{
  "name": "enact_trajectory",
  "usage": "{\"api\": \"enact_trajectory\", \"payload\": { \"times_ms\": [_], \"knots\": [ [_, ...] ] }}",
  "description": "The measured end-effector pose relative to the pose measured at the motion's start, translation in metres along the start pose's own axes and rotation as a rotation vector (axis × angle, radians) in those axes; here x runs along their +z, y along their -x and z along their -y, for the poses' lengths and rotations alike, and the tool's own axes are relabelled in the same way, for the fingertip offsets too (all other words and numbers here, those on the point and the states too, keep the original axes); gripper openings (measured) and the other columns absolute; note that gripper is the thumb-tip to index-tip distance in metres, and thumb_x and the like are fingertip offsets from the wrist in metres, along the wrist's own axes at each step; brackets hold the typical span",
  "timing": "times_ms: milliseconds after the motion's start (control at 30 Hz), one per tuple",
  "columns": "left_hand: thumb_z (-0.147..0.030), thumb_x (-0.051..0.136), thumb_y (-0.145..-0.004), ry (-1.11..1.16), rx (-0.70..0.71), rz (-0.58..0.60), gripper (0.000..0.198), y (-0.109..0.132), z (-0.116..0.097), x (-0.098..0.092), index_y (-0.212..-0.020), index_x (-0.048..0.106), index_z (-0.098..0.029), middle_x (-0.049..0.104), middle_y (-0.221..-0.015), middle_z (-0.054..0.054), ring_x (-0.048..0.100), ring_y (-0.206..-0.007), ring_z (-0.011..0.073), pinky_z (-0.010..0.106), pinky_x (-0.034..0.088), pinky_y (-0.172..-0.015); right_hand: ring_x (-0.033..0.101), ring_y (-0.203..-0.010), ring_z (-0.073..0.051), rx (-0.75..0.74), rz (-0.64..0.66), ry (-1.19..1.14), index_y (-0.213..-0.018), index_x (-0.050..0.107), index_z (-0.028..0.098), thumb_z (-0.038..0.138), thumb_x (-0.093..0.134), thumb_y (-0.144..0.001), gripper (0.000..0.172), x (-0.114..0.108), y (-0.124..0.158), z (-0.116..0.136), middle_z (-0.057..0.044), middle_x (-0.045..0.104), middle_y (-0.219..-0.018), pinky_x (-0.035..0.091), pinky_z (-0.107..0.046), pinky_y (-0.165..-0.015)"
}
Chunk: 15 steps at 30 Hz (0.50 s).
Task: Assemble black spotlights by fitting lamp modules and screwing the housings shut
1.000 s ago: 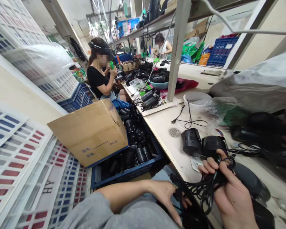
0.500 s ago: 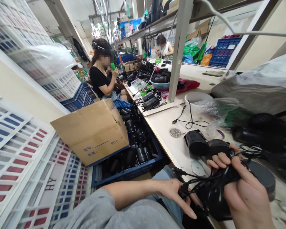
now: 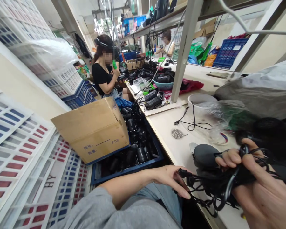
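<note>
My right hand [image 3: 257, 181], at the lower right, is closed round a looped bundle of black cables [image 3: 226, 181] above the worktable. Those cables stretch leftward to my left hand [image 3: 170, 181], which curls loosely about their plug ends at the table edge; its thumb is held out and some fingertips are hidden. Just beyond the cables lies a round dark grey disc-shaped part [image 3: 206, 155], partly covered by the bundle. A thin metal plate [image 3: 193, 148] shows beside it. Whatever the cables lead to under my right hand is too dark to make out.
A small round heap of metal bits [image 3: 177, 134], a loose black cord [image 3: 193, 125] and a white bucket [image 3: 201, 98] are on the worktable [image 3: 165, 127]. Left of it, a blue crate [image 3: 126, 173] of black parts carries a cardboard box [image 3: 92, 130]. Co-workers sit farther back.
My right hand and the cable bundle have moved slightly right. My left hand has risen a little. The black cylinder beyond my hands no longer shows; a round disc is seen there instead.
</note>
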<state>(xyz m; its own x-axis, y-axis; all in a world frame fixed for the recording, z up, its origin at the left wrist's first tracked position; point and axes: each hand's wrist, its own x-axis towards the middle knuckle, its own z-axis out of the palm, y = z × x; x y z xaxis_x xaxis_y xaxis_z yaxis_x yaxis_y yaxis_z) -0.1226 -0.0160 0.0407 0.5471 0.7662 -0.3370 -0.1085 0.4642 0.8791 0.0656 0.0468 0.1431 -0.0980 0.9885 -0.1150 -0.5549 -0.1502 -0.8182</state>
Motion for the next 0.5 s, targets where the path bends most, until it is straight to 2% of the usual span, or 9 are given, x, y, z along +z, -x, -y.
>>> {"api": "enact_trajectory", "payload": {
  "times_ms": [100, 233, 333, 400, 467, 500],
  "knots": [
    [-0.053, 0.099, -0.037, -0.129, 0.015, 0.023, 0.092, 0.003, -0.004, 0.005, -0.117, 0.070, -0.018, 0.071, -0.104, 0.003, 0.067, -0.107, 0.0251, 0.042, 0.050, -0.106, 0.043, -0.067, -0.013, -0.017, -0.012, -0.016, -0.105, 0.071, 0.031, 0.032, 0.091, -0.065, 0.045, 0.009, 0.006, 0.007, 0.002, 0.045, -0.071, 0.046, -0.026, -0.055],
    [-0.066, 0.093, -0.043, -0.195, 0.044, 0.074, 0.088, 0.003, -0.006, 0.006, -0.112, 0.071, -0.016, 0.071, -0.107, 0.004, 0.064, -0.115, 0.0298, 0.043, 0.047, -0.109, 0.042, -0.064, -0.014, -0.045, 0.018, 0.008, -0.104, 0.072, 0.030, 0.034, 0.091, -0.064, 0.044, 0.018, 0.014, 0.015, 0.002, 0.041, -0.068, 0.045, -0.027, -0.052],
    [-0.061, 0.095, -0.045, -0.128, 0.081, 0.202, 0.100, -0.001, -0.008, -0.002, -0.129, 0.064, -0.016, 0.070, -0.115, 0.006, 0.061, -0.124, 0.0342, 0.045, 0.043, -0.113, 0.040, -0.064, -0.014, -0.040, 0.049, 0.001, -0.107, 0.072, 0.030, 0.034, 0.091, -0.064, 0.047, 0.020, 0.020, 0.015, 0.002, 0.040, -0.068, 0.044, -0.027, -0.051],
    [-0.051, 0.096, -0.046, -0.060, 0.087, 0.287, 0.115, -0.003, -0.012, -0.008, -0.145, 0.052, -0.014, 0.066, -0.128, 0.010, 0.053, -0.135, 0.0380, 0.048, 0.040, -0.116, 0.040, -0.064, -0.014, -0.035, 0.076, -0.004, -0.109, 0.070, 0.031, 0.034, 0.091, -0.065, 0.049, 0.022, 0.024, 0.014, 0.002, 0.041, -0.070, 0.044, -0.027, -0.052],
    [-0.043, 0.096, -0.046, -0.037, 0.064, 0.345, 0.122, -0.002, -0.018, -0.011, -0.152, 0.044, -0.011, 0.062, -0.134, 0.013, 0.047, -0.141, 0.0408, 0.050, 0.037, -0.117, 0.041, -0.064, -0.013, -0.030, 0.103, -0.008, -0.109, 0.069, 0.032, 0.035, 0.090, -0.067, 0.047, 0.027, 0.028, 0.013, 0.003, 0.042, -0.071, 0.045, -0.027, -0.054],
    [-0.040, 0.096, -0.045, -0.048, 0.049, 0.382, 0.121, 0.000, -0.021, -0.010, -0.151, 0.046, -0.011, 0.062, -0.134, 0.013, 0.046, -0.142, 0.0413, 0.050, 0.037, -0.117, 0.041, -0.064, -0.013, -0.023, 0.112, -0.014, -0.108, 0.069, 0.032, 0.034, 0.089, -0.069, 0.044, 0.031, 0.030, 0.013, 0.003, 0.042, -0.071, 0.046, -0.028, -0.055]
  ]
}}
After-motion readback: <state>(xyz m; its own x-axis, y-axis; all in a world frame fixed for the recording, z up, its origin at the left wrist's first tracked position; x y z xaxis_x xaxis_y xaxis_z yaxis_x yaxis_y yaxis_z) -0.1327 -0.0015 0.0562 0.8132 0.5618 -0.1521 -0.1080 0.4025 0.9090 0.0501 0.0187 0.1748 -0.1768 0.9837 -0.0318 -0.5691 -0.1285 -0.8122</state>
